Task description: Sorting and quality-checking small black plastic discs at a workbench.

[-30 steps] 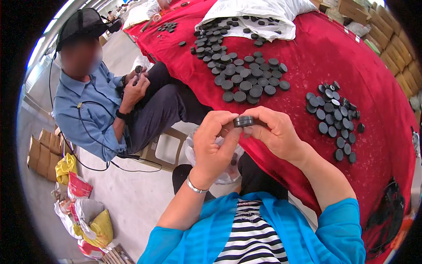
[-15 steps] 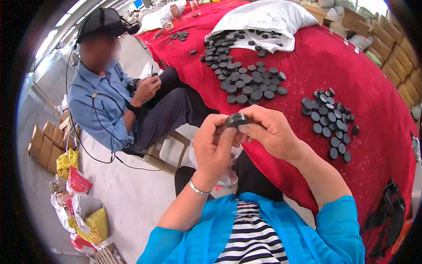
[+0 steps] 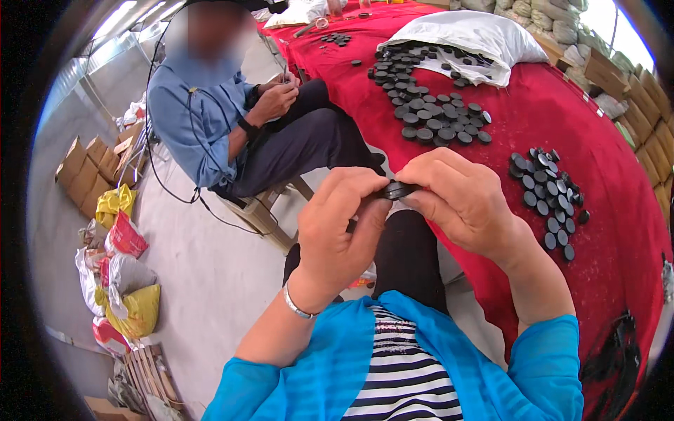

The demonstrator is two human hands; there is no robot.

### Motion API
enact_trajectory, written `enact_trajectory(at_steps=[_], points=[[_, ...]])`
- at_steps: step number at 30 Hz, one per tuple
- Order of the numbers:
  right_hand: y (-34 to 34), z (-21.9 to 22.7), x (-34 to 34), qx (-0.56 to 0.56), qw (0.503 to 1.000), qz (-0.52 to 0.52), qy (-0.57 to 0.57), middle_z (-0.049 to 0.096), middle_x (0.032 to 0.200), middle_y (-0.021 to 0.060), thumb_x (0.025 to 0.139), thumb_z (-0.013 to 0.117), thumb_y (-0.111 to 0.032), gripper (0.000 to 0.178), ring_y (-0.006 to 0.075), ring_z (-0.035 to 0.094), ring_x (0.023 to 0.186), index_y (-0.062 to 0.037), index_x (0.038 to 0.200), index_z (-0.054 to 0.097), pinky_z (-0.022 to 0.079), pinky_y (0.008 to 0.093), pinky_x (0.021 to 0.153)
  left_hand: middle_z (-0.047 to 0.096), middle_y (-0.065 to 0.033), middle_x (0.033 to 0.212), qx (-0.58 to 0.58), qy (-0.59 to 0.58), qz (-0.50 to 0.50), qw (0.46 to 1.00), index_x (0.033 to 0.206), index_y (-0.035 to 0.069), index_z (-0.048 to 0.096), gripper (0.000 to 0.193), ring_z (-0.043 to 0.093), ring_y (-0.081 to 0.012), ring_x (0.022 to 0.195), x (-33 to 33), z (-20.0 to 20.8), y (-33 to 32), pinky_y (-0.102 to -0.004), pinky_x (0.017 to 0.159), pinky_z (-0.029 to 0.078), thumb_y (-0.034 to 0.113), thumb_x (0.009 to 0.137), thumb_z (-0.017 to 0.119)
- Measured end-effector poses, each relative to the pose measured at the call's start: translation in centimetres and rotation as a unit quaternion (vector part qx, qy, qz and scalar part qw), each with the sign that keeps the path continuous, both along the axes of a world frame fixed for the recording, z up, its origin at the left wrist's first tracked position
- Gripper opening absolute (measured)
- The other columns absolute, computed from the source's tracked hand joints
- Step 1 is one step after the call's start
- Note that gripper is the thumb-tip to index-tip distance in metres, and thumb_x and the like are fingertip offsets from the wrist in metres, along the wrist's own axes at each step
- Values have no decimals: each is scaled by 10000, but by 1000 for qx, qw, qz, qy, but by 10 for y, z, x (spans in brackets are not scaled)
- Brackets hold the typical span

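Note:
Between my two hands, above my lap, is a small round black disc-shaped piece point(image 3: 397, 190) that looks like a cap. My left hand point(image 3: 340, 228) pinches one side of it with thumb and curled fingers. On the opposite side, my right hand point(image 3: 460, 200) grips it between thumb and forefinger. To the right, a smaller group of similar black discs point(image 3: 547, 196) lies on the red cloth point(image 3: 484, 231). Farther off, a larger pile of black discs point(image 3: 435, 116) spreads out from the mouth of a white sack point(image 3: 477, 35).
A co-worker in a blue shirt point(image 3: 203, 126) sits at the left on a stool point(image 3: 270, 217), hands together around something small. Cartons point(image 3: 88, 175) and filled bags point(image 3: 133, 309) line the left floor. Dark stringy material point(image 3: 618, 358) hangs at the right cloth edge.
My view has shifted left, so the table and piles sit farther right. Both hands stay on the disc, which is now tilted differently and more covered by my fingers.

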State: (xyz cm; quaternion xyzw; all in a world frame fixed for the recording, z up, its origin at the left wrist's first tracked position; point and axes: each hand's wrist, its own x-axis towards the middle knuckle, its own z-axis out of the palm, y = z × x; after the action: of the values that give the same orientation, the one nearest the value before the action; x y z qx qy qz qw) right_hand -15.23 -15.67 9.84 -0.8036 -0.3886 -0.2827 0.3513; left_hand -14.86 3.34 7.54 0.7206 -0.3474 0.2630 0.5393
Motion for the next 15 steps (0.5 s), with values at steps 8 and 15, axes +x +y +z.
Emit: enact_trajectory(at_steps=[8,15], points=[[16,-10,-10,112,984,68,120,562,812,115,848,628,-102,189,262,574,718,-27,1019,602,456,319,634,577,-106,1006,-152,99,-99,978,1066,-56,531,147,630,-144,799,-20,-10,7,-239,643,539,-25,924,506],[17,-6,-12,71,994,74,38,583,841,116,854,624,-76,159,252,586,722,-12,997,596,461,318,636,602,-113,891,-17,75,-12,997,966,-39,591,129,641,-137,690,-29,9,14,-237,599,514,-66,841,577]])
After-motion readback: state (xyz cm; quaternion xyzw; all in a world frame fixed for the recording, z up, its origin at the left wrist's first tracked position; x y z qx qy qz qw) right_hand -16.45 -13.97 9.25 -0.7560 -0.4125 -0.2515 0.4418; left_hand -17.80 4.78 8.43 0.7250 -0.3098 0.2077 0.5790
